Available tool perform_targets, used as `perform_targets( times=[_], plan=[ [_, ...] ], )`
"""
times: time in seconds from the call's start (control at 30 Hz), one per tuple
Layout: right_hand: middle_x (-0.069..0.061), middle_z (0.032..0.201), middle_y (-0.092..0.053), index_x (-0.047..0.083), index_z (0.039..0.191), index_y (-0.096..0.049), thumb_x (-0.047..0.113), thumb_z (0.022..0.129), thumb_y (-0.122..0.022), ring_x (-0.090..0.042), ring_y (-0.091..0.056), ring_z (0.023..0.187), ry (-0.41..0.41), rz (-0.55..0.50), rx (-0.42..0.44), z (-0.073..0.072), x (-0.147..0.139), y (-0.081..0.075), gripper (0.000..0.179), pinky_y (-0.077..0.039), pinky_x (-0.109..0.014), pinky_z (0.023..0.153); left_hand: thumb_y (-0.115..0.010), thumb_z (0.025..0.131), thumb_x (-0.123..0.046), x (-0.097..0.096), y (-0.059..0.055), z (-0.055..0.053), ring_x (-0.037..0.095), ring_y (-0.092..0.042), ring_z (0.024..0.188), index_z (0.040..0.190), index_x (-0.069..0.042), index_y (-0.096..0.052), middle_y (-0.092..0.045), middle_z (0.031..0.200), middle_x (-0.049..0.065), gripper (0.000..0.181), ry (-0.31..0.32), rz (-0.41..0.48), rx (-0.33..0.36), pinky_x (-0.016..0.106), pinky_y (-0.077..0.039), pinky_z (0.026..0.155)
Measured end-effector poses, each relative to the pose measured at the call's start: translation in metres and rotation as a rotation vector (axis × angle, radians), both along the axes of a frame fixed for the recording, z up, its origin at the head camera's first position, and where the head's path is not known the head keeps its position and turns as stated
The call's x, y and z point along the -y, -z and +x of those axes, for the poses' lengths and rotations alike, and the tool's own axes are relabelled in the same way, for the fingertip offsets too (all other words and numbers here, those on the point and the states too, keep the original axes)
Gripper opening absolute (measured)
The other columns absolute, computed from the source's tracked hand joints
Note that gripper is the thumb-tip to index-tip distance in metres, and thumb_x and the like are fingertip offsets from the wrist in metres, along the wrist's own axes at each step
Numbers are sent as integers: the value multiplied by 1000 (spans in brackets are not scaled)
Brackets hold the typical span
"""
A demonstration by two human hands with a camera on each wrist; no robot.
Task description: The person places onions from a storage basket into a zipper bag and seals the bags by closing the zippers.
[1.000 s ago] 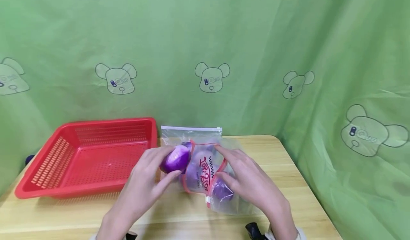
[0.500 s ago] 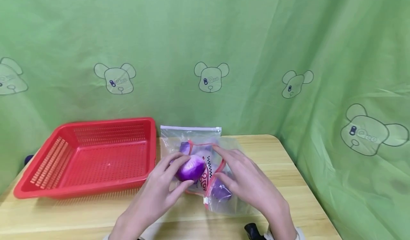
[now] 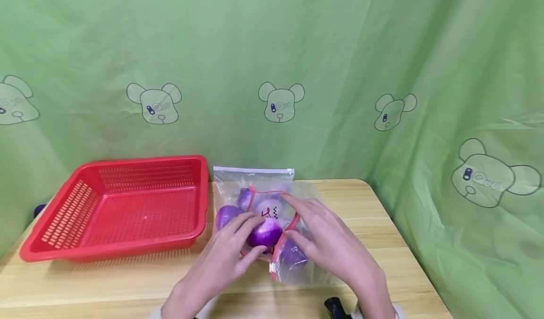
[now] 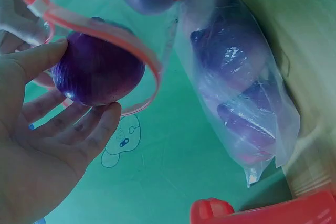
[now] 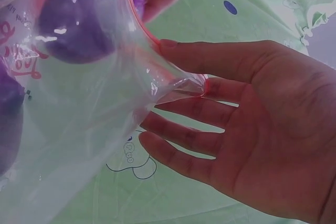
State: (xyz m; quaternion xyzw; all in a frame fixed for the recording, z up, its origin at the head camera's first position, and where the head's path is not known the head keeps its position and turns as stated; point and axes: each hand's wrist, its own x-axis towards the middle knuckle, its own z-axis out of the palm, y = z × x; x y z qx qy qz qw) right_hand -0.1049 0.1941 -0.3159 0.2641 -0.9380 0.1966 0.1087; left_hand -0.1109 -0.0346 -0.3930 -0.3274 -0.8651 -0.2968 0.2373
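Observation:
My left hand (image 3: pixel 225 253) holds a purple onion (image 3: pixel 265 234) between thumb and fingers, at the mouth of a clear zip bag (image 3: pixel 312 274) with a red rim. In the left wrist view, that onion (image 4: pixel 97 72) is within the loop of the red rim (image 4: pixel 123 43). My right hand (image 3: pixel 329 238) pinches the rim; in the right wrist view its thumb and index finger grip the bag's edge (image 5: pixel 178 85). Inside this bag lies another onion (image 3: pixel 293 254). Just behind is a second clear bag (image 3: pixel 225 177) with a white zip, filled with several onions (image 3: pixel 228 215).
A red plastic basket (image 3: pixel 144 250) stands on the wooden table (image 3: pixel 403 271) to the left. Green cloth with bear-head drawings (image 3: pixel 280 104) hangs behind and to the right. A small black object (image 3: pixel 335 307) is by my right wrist.
My left hand has carried the onion rightward and slightly down, from the bag's left side to its mouth. An onion in the rear bag is now uncovered. My right hand keeps its hold on the rim.

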Motion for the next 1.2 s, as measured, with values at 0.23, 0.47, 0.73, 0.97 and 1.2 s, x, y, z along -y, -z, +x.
perform_targets(
  times=[0.23,0.47,0.73,0.97,1.2],
  plan=[
    [-5,145,-53,17,151,-43,22,87,-78,-25,-54,129,-30,-7,-7,3,3,-2,74,-49,-47,101,-78,86,-27,-4,5,1,21,-60,120,131,-11,-62,-60,133,7,50,-52,10,-22,45,-53,96],
    [-2,132,-62,13,148,-47,20,86,-78,-15,-59,118,-92,12,-12,8,12,-2,70,-53,-36,96,-77,87,-31,-11,10,3,18,-58,123,134,-15,-60,-61,134,5,52,-97,-63,-69,56,-49,97],
    [2,134,-61,15,148,-47,22,90,-75,-12,-58,116,-107,38,-18,12,16,1,65,-53,-34,94,-75,88,-27,-16,14,4,20,-52,130,135,-14,-59,-58,136,7,51,-35,-108,-74,49,-46,104],
    [-4,132,-62,16,151,-44,23,88,-76,-18,-59,119,-25,32,-10,10,10,0,71,-53,-39,96,-71,92,-23,-12,3,9,14,-57,117,120,-15,-68,-63,122,1,29,-8,-96,-82,41,-49,101],
    [-6,144,-54,18,152,-41,29,89,-75,-27,-52,131,21,-33,-4,7,-1,-2,72,-46,-50,104,-72,81,-12,-2,-15,22,6,-61,97,114,-19,-67,-66,102,-10,33,142,-210,15,36,-50,90]
  ],
)
